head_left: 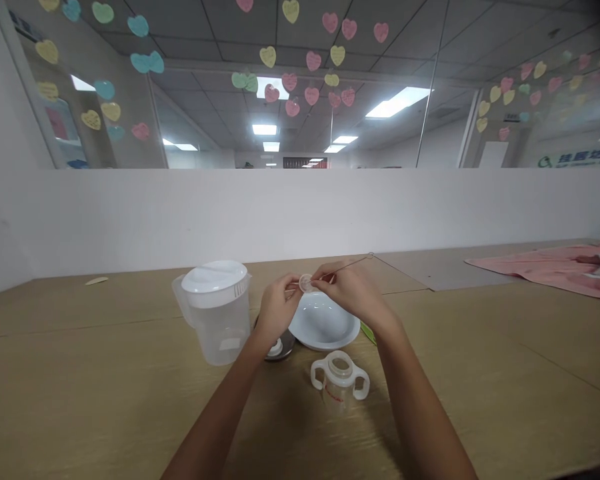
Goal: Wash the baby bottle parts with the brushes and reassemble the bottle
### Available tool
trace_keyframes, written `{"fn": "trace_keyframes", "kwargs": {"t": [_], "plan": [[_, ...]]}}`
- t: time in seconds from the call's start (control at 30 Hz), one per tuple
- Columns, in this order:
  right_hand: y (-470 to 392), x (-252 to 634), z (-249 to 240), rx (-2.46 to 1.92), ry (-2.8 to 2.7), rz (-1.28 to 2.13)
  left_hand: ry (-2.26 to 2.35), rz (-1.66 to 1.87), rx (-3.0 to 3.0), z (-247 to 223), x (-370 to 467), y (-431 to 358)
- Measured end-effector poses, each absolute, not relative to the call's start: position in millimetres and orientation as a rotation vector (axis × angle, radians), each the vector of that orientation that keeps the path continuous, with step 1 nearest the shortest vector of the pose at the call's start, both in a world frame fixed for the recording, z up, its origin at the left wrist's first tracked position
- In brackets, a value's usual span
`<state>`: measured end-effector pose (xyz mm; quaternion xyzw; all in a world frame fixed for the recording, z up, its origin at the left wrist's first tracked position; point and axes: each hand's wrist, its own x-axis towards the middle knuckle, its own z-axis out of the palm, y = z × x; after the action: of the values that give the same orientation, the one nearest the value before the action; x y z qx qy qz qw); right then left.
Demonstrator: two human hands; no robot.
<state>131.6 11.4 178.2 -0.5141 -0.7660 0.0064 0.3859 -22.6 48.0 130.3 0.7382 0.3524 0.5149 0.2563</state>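
Over the bowl, my left hand pinches a small, round, translucent piece that looks like a baby bottle teat. My right hand is closed around a thin wire-handled tool, with its looped end pointing away to the upper right. The tool's working end is hidden by the fingers, which meet the teat's edge. Below both hands stands a white bowl. Nearer to me, a clear baby bottle with two white handles stands upright and open at the top.
A lidded translucent pitcher stands left of the bowl. Partly behind my left arm lies a dark round dish with a white part on it. A green item shows beside my right forearm. Pink cloth lies far right, against a white wall.
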Motion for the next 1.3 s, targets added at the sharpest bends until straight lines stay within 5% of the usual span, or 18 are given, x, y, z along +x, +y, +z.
{"fn": "trace_keyframes", "kwargs": {"t": [0.4, 1.3], "plan": [[-30, 132, 191, -0.911, -1.799, 0.137, 1.004, 1.334, 1.96, 123, -13, 48], [18, 124, 178, -0.994, -1.774, -0.091, 0.821, 1.53, 1.644, 144, -9, 25]]}}
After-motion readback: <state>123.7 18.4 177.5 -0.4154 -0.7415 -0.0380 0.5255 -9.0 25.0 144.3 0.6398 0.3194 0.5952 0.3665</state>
